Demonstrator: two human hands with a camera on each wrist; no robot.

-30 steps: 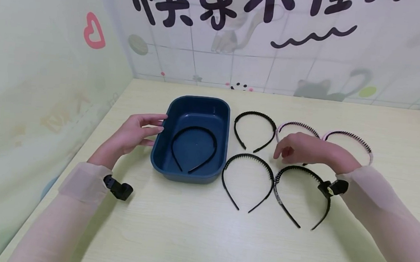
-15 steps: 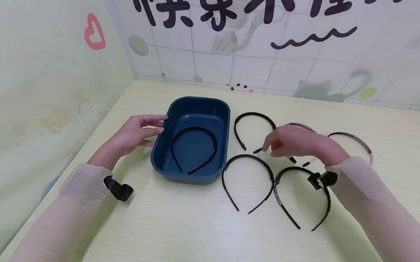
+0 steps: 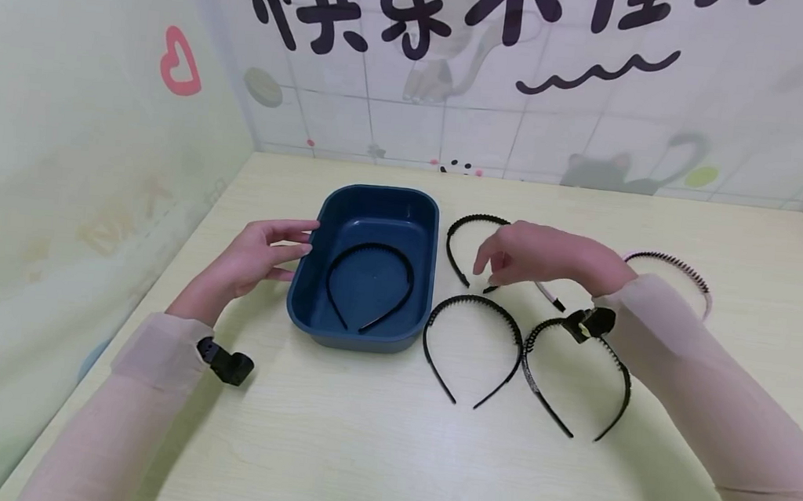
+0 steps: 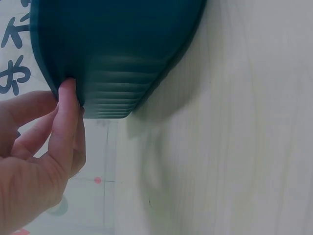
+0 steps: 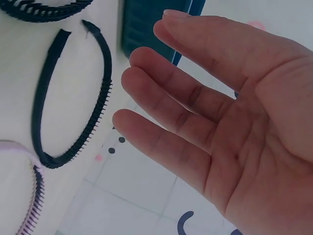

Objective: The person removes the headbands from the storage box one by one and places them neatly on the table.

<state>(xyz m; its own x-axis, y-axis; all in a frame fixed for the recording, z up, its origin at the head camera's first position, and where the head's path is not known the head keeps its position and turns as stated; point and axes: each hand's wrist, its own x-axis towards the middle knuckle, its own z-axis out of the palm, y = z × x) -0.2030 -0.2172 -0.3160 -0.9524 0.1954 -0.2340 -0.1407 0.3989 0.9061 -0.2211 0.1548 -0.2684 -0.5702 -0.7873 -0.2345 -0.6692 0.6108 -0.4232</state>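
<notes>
Two hands are over the pale wooden table [image 3: 357,451]. Our left hand [image 3: 252,258] lies with straight fingers [image 4: 66,122] touching the left wall of the dark blue plastic bin [image 3: 326,221], which holds one black toothed headband [image 3: 369,283]. Right of the bin, our right hand [image 3: 543,254] hovers with fingers [image 5: 161,98] spread and relaxed, holding nothing, just above the far black headband [image 3: 462,236]. Nearer us lie two more black headbands [image 3: 472,346], and a pink-edged one [image 3: 683,273] sits at far right.
</notes>
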